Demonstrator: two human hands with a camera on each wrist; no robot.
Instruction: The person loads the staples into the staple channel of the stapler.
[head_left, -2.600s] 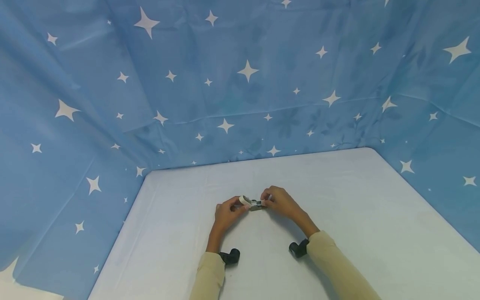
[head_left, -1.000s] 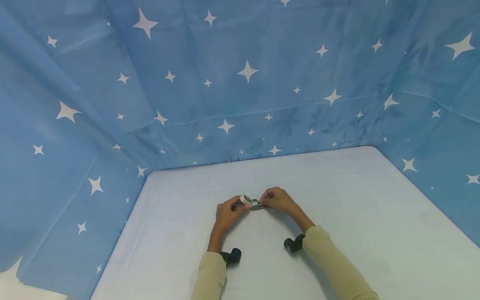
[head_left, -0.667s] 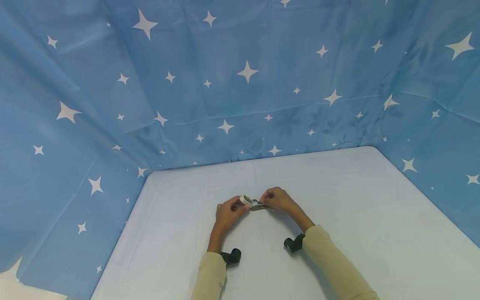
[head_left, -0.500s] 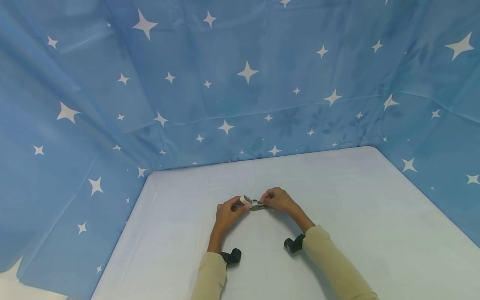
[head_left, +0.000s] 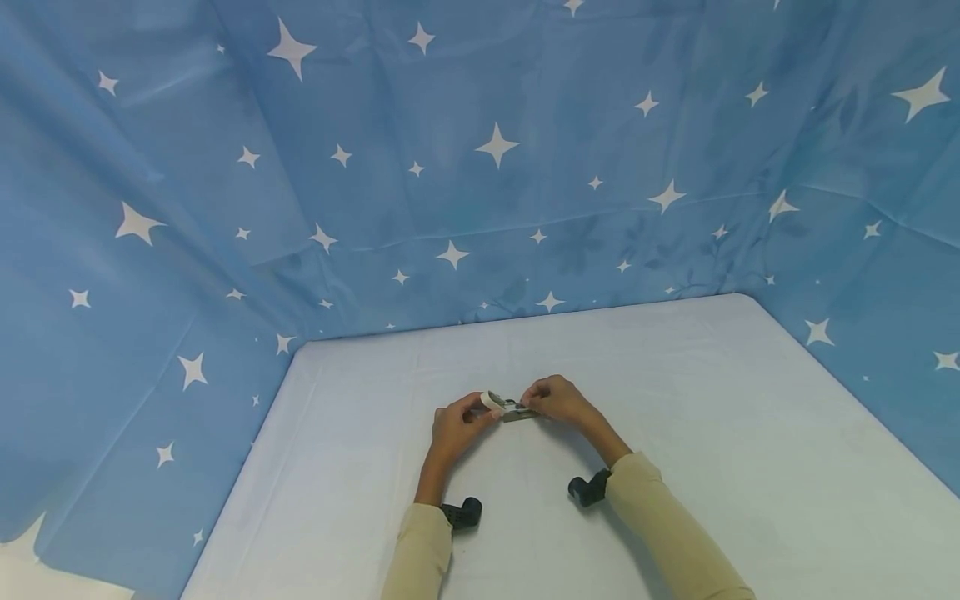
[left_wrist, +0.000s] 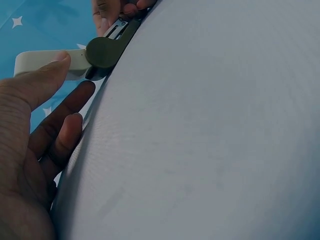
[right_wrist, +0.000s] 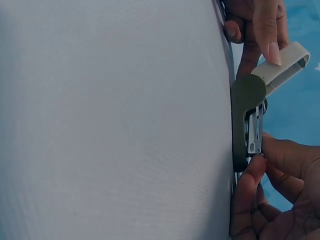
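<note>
A small stapler with a green base (right_wrist: 239,125) and a cream handle (right_wrist: 287,62) sits on the white table, its handle swung far back. The metal magazine (right_wrist: 255,131) lies exposed between handle and base. My left hand (head_left: 453,429) holds the cream handle, with the thumb pressed along its side, as the left wrist view shows. At the other end, my right hand (head_left: 557,398) pinches the tip of the magazine between thumb and index finger. Those fingertips partly cover the tip.
The white table (head_left: 360,467) stretches out around both hands. Behind it and along its sides hangs a blue cloth (head_left: 450,167) with white stars. Each wrist carries a black camera mount, one on the left (head_left: 462,512) and one on the right (head_left: 588,488).
Since the oldest frame, my right hand has shifted slightly left along the stapler, and its fingertips cover more of the magazine. Over the last second both hands stay almost still.
</note>
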